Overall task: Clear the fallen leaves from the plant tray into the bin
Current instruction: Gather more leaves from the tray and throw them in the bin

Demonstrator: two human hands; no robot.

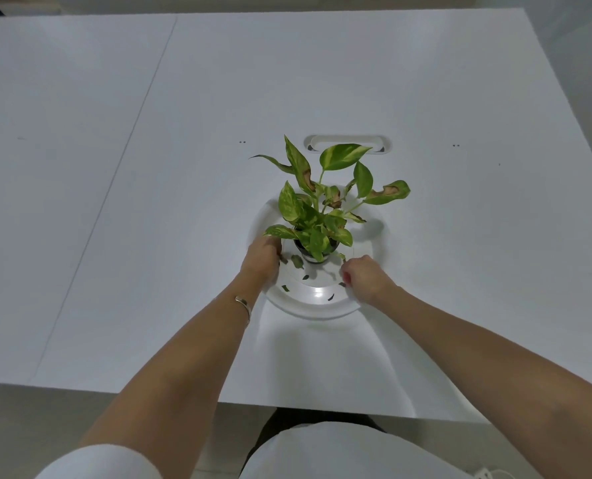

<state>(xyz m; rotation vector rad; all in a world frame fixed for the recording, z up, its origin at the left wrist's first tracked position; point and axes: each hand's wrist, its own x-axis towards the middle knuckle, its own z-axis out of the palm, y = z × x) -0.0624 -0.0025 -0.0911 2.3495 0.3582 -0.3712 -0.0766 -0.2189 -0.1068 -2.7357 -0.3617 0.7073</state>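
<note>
A round white plant tray (317,307) lies at the table's middle with a potted green plant (317,216) standing in it. Several small dark fallen leaves lie on the tray floor, such as one leaf (297,261) near the pot and another leaf (330,298) near the front rim. My left hand (261,257) reaches into the tray's left side, fingers curled down beside the pot; what they hold is hidden. My right hand (365,278) rests at the tray's right side, fingers pinched together over a small leaf piece (342,284). No bin is in view.
The white table (322,81) stretches wide around the tray. A cable slot (348,144) sits behind the plant. A seam runs down the table's left part. The table's front edge (322,409) is close to my body.
</note>
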